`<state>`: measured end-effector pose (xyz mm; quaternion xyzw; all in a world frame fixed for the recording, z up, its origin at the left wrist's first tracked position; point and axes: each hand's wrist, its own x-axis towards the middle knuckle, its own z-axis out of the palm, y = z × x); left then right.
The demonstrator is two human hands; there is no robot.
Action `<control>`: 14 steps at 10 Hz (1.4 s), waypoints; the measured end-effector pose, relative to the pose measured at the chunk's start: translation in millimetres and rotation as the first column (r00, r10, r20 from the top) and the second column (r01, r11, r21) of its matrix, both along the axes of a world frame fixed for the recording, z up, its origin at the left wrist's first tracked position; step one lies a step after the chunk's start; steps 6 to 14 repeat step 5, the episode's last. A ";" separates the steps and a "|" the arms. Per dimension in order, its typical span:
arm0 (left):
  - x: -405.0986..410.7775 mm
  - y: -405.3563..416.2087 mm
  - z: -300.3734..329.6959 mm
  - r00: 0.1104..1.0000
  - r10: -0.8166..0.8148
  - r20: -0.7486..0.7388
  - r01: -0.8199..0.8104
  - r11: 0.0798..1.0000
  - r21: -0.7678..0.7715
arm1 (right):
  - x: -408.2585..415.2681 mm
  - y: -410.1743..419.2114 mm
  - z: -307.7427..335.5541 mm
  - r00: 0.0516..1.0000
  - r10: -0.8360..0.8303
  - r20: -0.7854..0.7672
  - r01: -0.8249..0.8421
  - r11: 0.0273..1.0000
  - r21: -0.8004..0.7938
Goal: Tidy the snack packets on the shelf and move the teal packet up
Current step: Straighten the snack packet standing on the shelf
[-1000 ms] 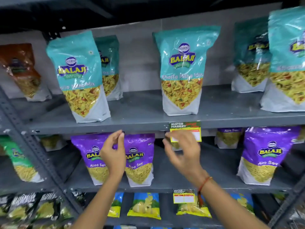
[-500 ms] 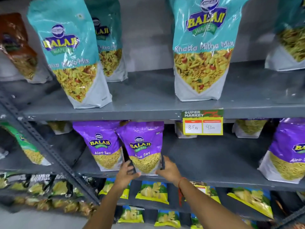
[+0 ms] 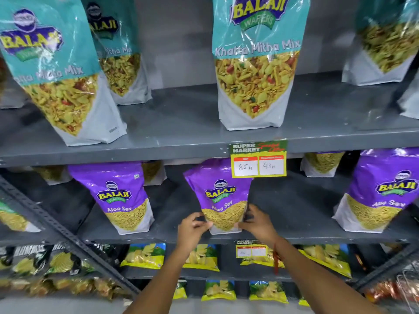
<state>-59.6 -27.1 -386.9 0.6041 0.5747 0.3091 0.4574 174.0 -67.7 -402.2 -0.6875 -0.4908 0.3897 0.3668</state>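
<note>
Both hands, left hand (image 3: 192, 225) and right hand (image 3: 256, 223), are pinching the purple packet (image 3: 218, 196) at its bottom corners, probably so it is standing straight on the shelf (image 3: 294, 209).

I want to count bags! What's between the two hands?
One purple Aloo Sev snack packet, gripped at its base by the left hand and right hand, in the head view.

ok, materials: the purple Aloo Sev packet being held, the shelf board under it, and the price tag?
Purple Aloo Sev packet: glossy plastic film, judging by sheen and creases; both hands grip its base corners. Shelf board: looks like grey painted metal, matte and scuffed, with a perforated angle upright beside it. Price tag: probably printed card or paper, flat, with handwritten prices.
</note>
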 end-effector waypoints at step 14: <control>52.0 -24.9 22.6 0.989 -0.025 -0.145 0.035 0.997 0.063 | 19.7 -45.6 24.8 0.984 -0.175 0.011 0.174 0.982 0.076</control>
